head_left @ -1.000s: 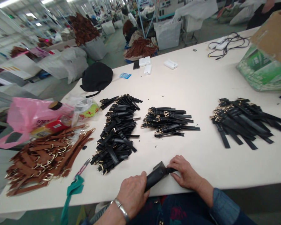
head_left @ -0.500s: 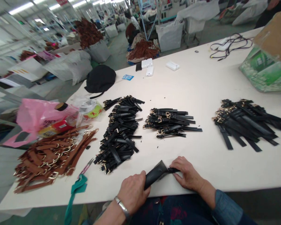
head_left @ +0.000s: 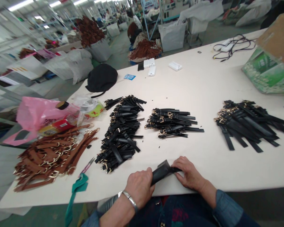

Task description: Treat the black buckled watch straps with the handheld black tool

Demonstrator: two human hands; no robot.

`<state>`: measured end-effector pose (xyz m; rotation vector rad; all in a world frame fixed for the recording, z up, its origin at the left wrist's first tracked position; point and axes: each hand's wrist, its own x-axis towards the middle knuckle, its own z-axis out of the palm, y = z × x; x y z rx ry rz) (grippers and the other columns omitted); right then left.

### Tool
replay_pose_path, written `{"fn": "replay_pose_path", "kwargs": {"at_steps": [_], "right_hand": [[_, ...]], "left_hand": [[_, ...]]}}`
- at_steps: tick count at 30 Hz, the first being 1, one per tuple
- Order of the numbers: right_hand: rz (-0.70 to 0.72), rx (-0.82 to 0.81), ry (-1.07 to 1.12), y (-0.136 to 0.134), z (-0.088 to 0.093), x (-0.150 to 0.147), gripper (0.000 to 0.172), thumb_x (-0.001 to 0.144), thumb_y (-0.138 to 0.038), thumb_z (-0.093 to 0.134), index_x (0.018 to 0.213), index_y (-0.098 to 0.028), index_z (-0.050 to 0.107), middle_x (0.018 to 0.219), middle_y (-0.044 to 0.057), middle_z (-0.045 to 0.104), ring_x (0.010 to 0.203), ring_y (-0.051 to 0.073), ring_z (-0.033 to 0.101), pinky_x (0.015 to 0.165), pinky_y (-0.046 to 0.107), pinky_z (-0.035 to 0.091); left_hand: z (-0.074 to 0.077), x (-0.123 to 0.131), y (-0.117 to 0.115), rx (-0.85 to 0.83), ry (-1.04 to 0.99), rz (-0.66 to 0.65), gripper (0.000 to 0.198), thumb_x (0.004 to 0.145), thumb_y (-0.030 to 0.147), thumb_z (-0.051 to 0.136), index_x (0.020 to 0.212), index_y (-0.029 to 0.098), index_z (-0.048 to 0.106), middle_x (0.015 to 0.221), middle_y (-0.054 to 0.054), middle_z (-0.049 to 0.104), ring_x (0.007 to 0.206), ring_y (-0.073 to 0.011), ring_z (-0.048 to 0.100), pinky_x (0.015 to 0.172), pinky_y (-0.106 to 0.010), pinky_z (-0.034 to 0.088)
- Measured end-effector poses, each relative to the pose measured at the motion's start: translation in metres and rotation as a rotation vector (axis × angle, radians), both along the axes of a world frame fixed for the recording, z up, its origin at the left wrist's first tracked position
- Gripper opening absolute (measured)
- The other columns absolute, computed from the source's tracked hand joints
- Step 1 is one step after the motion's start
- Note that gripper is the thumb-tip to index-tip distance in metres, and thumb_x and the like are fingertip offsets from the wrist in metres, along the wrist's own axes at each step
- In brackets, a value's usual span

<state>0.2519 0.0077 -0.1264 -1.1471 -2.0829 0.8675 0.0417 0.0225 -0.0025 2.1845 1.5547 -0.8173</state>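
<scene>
A bundle of black straps (head_left: 161, 171) lies across the near edge of the white table (head_left: 203, 78). My left hand (head_left: 139, 186), with a silver bracelet on its wrist, is closed around the bundle's near end. My right hand (head_left: 188, 174) pinches the far end against the table top. Beyond my hands lie three heaps of black straps with gold buckles: a long heap (head_left: 120, 132) to the left, a smaller heap (head_left: 171, 123) in the middle, and a heap of longer straps (head_left: 247, 123) to the right.
Brown straps with gold rings (head_left: 52, 157) are piled at the left, beside pink-handled snips (head_left: 86, 166) and a teal ribbon (head_left: 77, 187). A pink plastic bag (head_left: 35, 115), a black cap (head_left: 101, 78), white boxes (head_left: 151, 67), cables (head_left: 232, 45) and a green carton (head_left: 269, 67) sit farther back.
My left hand has slid a little to the right along the bundle and the bundle lies flatter. My right hand stays in place.
</scene>
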Motion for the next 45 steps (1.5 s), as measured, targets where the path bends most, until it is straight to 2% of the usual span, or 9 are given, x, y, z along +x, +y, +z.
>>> {"fn": "replay_pose_path", "kwargs": {"at_steps": [4,10,13,18,23,30,34,39,45], "right_hand": [[-0.001,-0.017,-0.026,-0.001,0.000,0.000,0.029,0.069,-0.013,0.053,0.097,-0.020,0.056,0.088,0.006,0.059,0.085,0.021,0.050,0.079,0.039,0.037],[0.005,0.014,-0.025,-0.001,0.002,-0.001,0.028,0.069,-0.014,0.052,0.097,-0.020,0.055,0.090,0.007,0.059,0.085,0.021,0.050,0.080,0.039,0.037],[0.002,0.020,-0.027,0.000,0.003,-0.001,0.028,0.069,-0.014,0.052,0.096,-0.020,0.055,0.089,0.007,0.058,0.085,0.021,0.050,0.079,0.039,0.037],[0.008,0.007,-0.041,0.000,0.003,-0.003,0.026,0.069,-0.013,0.051,0.093,-0.020,0.055,0.087,0.006,0.058,0.083,0.021,0.049,0.078,0.038,0.037],[0.026,0.001,-0.084,-0.002,0.003,-0.004,0.024,0.070,-0.013,0.050,0.092,-0.021,0.055,0.086,0.005,0.057,0.083,0.021,0.049,0.077,0.038,0.037],[0.037,0.019,-0.100,-0.003,0.003,-0.005,0.024,0.071,-0.013,0.050,0.093,-0.021,0.054,0.086,0.006,0.056,0.083,0.022,0.049,0.074,0.039,0.039],[0.029,0.017,-0.118,-0.003,0.002,-0.006,0.022,0.070,-0.014,0.050,0.091,-0.021,0.054,0.085,0.006,0.056,0.083,0.023,0.049,0.074,0.039,0.039],[0.026,0.044,-0.143,-0.003,0.000,-0.005,0.021,0.071,-0.018,0.052,0.092,-0.021,0.054,0.088,0.006,0.056,0.084,0.023,0.050,0.074,0.039,0.040],[-0.011,0.040,-0.246,-0.003,0.005,-0.011,0.019,0.075,-0.026,0.053,0.093,-0.021,0.056,0.086,0.006,0.057,0.081,0.022,0.052,0.072,0.037,0.040]], "left_hand": [[-0.004,-0.010,0.002,0.032,-0.030,0.060,0.024,0.075,0.037,0.041,0.091,0.022,0.049,0.083,-0.006,0.066,0.079,-0.0221,0.061,0.066,-0.032,0.044],[0.002,-0.051,-0.017,0.052,-0.033,0.217,0.026,0.075,0.042,0.041,0.092,0.025,0.050,0.080,-0.004,0.065,0.078,-0.0218,0.061,0.065,-0.031,0.042],[0.005,-0.065,-0.025,0.042,-0.003,0.222,0.027,0.076,0.042,0.041,0.095,0.025,0.050,0.080,-0.004,0.065,0.078,-0.0216,0.061,0.066,-0.030,0.041],[-0.004,-0.049,-0.027,0.013,-0.031,0.156,0.026,0.075,0.038,0.042,0.095,0.024,0.049,0.082,-0.005,0.065,0.079,-0.0224,0.061,0.066,-0.031,0.042],[-0.009,-0.030,-0.024,0.032,-0.108,0.191,0.024,0.075,0.038,0.041,0.094,0.024,0.048,0.084,-0.004,0.065,0.081,-0.0222,0.060,0.068,-0.031,0.042],[-0.002,-0.053,-0.033,0.022,-0.064,0.221,0.026,0.075,0.036,0.042,0.096,0.022,0.050,0.087,-0.006,0.065,0.083,-0.0220,0.060,0.070,-0.032,0.043],[-0.006,-0.052,-0.032,0.037,-0.091,0.219,0.027,0.076,0.037,0.041,0.096,0.022,0.050,0.087,-0.006,0.065,0.083,-0.0225,0.060,0.071,-0.033,0.043],[-0.014,-0.046,-0.030,0.049,-0.132,0.300,0.026,0.075,0.038,0.043,0.094,0.022,0.051,0.088,-0.006,0.065,0.085,-0.0224,0.060,0.071,-0.032,0.043],[-0.017,-0.061,-0.042,0.063,-0.146,0.384,0.028,0.076,0.038,0.040,0.096,0.021,0.050,0.088,-0.007,0.065,0.084,-0.0219,0.060,0.071,-0.032,0.042]]}}
